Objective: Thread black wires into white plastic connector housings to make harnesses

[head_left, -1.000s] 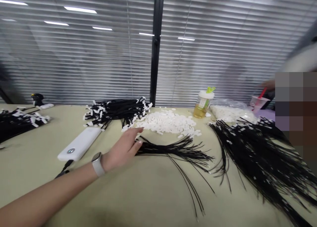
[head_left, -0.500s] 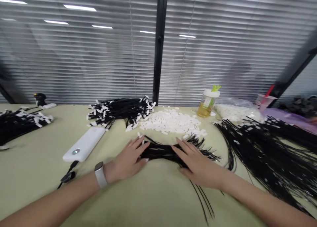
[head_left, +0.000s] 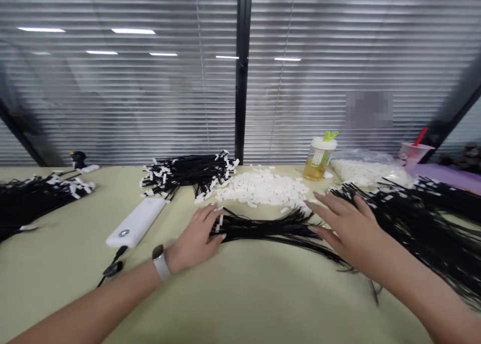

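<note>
**Squaring up the loose cords**

The thin bundle of black cords [head_left: 263,229] lies across the bench [head_left: 240,294] between both hands. The left hand [head_left: 195,239], open and flat, presses its left end. The right hand [head_left: 349,229], fingers spread and holding nothing, is at the fanned tips. Probably best: pin the left end and sweep strays inward gently.

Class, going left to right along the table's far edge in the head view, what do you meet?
Small black object, tagged black wire bundle, white plastic pieces, yellow drink bottle, clear bag, pink cup.
</note>
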Demonstrator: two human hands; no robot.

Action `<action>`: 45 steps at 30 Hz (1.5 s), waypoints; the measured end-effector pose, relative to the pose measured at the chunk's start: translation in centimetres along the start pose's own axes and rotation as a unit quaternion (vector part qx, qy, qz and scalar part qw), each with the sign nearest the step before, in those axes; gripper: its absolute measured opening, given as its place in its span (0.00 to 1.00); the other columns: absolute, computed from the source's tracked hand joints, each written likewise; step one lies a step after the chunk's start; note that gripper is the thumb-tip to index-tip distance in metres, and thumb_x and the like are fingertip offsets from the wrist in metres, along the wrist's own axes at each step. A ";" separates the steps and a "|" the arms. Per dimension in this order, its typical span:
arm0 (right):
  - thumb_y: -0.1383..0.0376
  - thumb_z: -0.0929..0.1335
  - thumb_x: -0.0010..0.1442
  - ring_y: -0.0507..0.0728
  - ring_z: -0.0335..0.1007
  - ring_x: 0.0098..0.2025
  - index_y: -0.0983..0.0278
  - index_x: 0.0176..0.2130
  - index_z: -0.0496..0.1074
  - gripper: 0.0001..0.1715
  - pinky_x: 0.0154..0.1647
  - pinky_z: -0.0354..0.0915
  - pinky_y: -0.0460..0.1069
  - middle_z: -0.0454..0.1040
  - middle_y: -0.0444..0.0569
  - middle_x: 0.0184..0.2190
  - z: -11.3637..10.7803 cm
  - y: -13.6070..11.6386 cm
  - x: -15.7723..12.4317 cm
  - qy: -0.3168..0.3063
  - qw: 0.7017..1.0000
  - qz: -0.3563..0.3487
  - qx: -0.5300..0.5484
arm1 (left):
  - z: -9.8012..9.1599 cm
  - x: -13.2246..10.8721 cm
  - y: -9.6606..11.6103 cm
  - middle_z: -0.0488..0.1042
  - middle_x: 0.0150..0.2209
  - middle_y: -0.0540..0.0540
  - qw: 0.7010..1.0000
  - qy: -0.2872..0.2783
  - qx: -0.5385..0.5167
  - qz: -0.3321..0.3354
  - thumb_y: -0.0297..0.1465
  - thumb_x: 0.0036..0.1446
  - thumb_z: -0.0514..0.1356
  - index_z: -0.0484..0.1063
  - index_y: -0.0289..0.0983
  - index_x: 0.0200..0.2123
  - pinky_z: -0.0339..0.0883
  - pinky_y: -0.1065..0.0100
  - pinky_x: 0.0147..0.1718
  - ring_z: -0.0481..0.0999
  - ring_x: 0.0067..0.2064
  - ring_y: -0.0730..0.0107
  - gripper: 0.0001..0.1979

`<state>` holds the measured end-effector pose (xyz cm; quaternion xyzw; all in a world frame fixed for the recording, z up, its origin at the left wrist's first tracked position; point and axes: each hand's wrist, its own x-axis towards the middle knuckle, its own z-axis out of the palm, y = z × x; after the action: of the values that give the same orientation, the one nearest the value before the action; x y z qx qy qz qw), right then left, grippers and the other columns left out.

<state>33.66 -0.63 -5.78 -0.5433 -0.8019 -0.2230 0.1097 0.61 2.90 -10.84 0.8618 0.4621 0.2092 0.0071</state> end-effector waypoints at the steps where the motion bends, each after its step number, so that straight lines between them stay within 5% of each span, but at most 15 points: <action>1: 0.55 0.56 0.60 0.64 0.56 0.55 0.61 0.54 0.61 0.25 0.57 0.42 0.68 0.62 0.53 0.53 -1.7 -1.6 0.4 0.037 0.999 0.013 0.019 | -0.2 -0.1 0.2 0.60 0.54 0.36 1.000 0.011 0.008 -0.005 0.36 0.56 0.51 0.60 0.33 0.50 0.55 0.54 0.54 0.57 0.57 0.56 0.20; 4: 0.56 0.58 0.59 0.61 0.57 0.54 0.60 0.52 0.62 0.23 0.57 0.46 0.63 0.64 0.51 0.52 -5.4 -6.0 2.5 0.064 0.994 -0.027 0.086 | -0.6 -0.4 0.6 0.65 0.45 0.39 0.999 0.028 0.028 -0.011 0.37 0.53 0.53 0.65 0.35 0.37 0.56 0.53 0.51 0.62 0.50 0.55 0.12; 6: 0.57 0.59 0.59 0.59 0.58 0.53 0.59 0.51 0.63 0.21 0.57 0.48 0.61 0.64 0.49 0.51 -5.4 -7.8 4.7 0.049 0.986 -0.063 0.145 | -0.7 -0.6 0.8 0.66 0.40 0.40 0.999 0.034 0.037 -0.017 0.37 0.52 0.54 0.65 0.35 0.33 0.57 0.51 0.48 0.63 0.45 0.54 0.10; 11: 0.58 0.62 0.59 0.54 0.63 0.47 0.64 0.46 0.67 0.18 0.49 0.60 0.52 0.68 0.51 0.44 2.5 -8.2 10.8 -0.019 0.977 -0.035 0.210 | -0.3 -0.9 0.8 0.65 0.34 0.43 0.998 0.042 0.040 -0.039 0.35 0.52 0.54 0.64 0.36 0.29 0.59 0.52 0.42 0.64 0.39 0.57 0.07; 16: 0.59 0.62 0.59 0.57 0.61 0.49 0.65 0.48 0.63 0.20 0.48 0.60 0.57 0.62 0.52 0.50 9.7 -3.0 14.1 -0.030 0.978 0.100 0.180 | -0.9 -0.6 0.6 0.67 0.38 0.42 0.998 0.040 0.025 -0.045 0.35 0.54 0.52 0.64 0.36 0.33 0.60 0.55 0.44 0.65 0.43 0.58 0.08; 21: 0.59 0.61 0.60 0.57 0.62 0.48 0.65 0.50 0.62 0.21 0.48 0.61 0.58 0.62 0.53 0.50 12.4 4.8 13.6 -0.048 0.948 0.269 0.161 | -1.6 2.9 -1.1 0.61 0.54 0.38 0.999 -0.004 -0.014 -0.028 0.38 0.59 0.45 0.61 0.35 0.48 0.54 0.58 0.53 0.58 0.56 0.59 0.18; 25: 0.59 0.61 0.60 0.57 0.62 0.48 0.65 0.51 0.61 0.21 0.47 0.61 0.58 0.62 0.53 0.50 14.0 7.5 12.2 -0.097 0.927 0.320 0.169 | 0.5 7.8 -2.9 0.58 0.58 0.38 0.996 -0.084 -0.036 -0.002 0.43 0.58 0.45 0.56 0.34 0.55 0.50 0.61 0.56 0.55 0.60 0.60 0.26; 32: 0.59 0.61 0.60 0.57 0.61 0.50 0.65 0.51 0.61 0.21 0.49 0.59 0.58 0.61 0.53 0.51 15.2 6.4 13.1 -0.165 0.927 0.239 0.236 | 3.6 11.0 -4.0 0.48 0.62 0.35 0.984 -0.171 -0.041 0.000 0.51 0.54 0.44 0.52 0.33 0.58 0.43 0.54 0.57 0.44 0.63 0.52 0.35; 39: 0.59 0.61 0.60 0.57 0.59 0.51 0.63 0.51 0.61 0.20 0.50 0.58 0.58 0.60 0.53 0.53 13.8 3.7 13.4 -0.215 0.914 0.110 0.325 | 1.8 10.1 -2.6 0.52 0.61 0.38 0.974 -0.215 -0.062 0.031 0.51 0.54 0.45 0.51 0.33 0.59 0.45 0.62 0.57 0.48 0.62 0.58 0.36; 45: 0.59 0.61 0.60 0.57 0.61 0.49 0.63 0.51 0.62 0.20 0.49 0.60 0.57 0.61 0.53 0.52 12.2 2.1 13.6 -0.232 0.903 0.033 0.359 | -0.4 9.0 -1.3 0.63 0.56 0.42 0.981 -0.177 -0.066 0.034 0.45 0.58 0.44 0.60 0.36 0.54 0.55 0.68 0.52 0.63 0.55 0.64 0.27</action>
<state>31.12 17.07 -10.31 -0.5292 -0.8123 0.2160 0.1159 3.78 10.81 -7.60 0.8980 0.4092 0.0834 0.1389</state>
